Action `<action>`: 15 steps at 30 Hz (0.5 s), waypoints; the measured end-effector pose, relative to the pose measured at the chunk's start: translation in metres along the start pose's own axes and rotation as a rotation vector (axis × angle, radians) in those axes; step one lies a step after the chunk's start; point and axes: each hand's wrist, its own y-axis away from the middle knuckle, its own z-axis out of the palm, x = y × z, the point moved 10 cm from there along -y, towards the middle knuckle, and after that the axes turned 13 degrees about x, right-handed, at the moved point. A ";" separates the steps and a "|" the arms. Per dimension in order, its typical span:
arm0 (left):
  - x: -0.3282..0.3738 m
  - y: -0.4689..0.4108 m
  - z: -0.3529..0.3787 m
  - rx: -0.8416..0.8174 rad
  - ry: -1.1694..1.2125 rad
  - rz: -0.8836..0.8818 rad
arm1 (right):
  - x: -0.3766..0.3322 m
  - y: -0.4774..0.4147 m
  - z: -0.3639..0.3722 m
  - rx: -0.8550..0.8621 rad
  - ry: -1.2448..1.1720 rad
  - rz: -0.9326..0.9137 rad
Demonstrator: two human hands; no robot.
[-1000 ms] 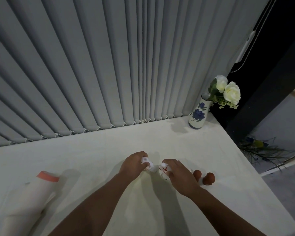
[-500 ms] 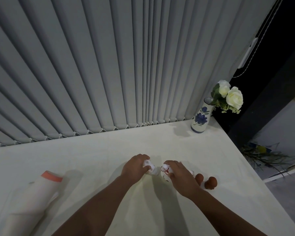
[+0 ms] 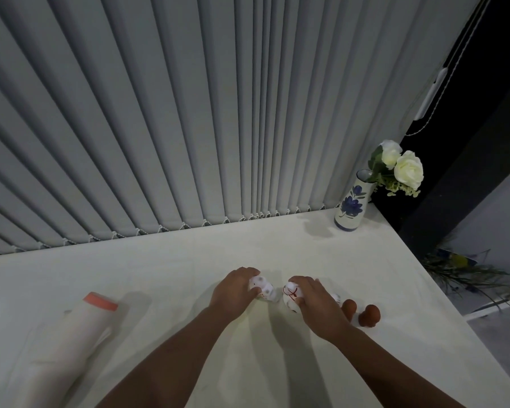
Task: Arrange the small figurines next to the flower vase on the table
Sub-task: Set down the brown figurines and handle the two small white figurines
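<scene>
A white vase [image 3: 351, 207] painted with a blue flower holds white roses [image 3: 401, 166] at the table's far right corner. My left hand [image 3: 233, 293] is closed around a small white spotted figurine [image 3: 262, 287] near the middle of the table. Just to its right, my right hand [image 3: 315, 304] grips a white figurine with red markings [image 3: 290, 294]. Two brown figurines [image 3: 368, 315] stand on the table right of my right hand, one partly hidden behind it. Another small white figurine [image 3: 335, 298] peeks out behind my right hand.
A white bottle with an orange band [image 3: 71, 340] lies on its side at the table's left. Grey vertical blinds [image 3: 189, 128] hang along the far edge. The table's right edge [image 3: 442, 304] drops to a floor with dried plants [image 3: 460, 269].
Both hands stay closed on their figurines and have hardly moved. The view has tilted slightly, so everything sits a little lower in the frame.
</scene>
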 end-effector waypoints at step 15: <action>-0.043 0.057 -0.057 0.137 -0.065 0.002 | -0.003 0.011 -0.001 0.037 0.097 0.113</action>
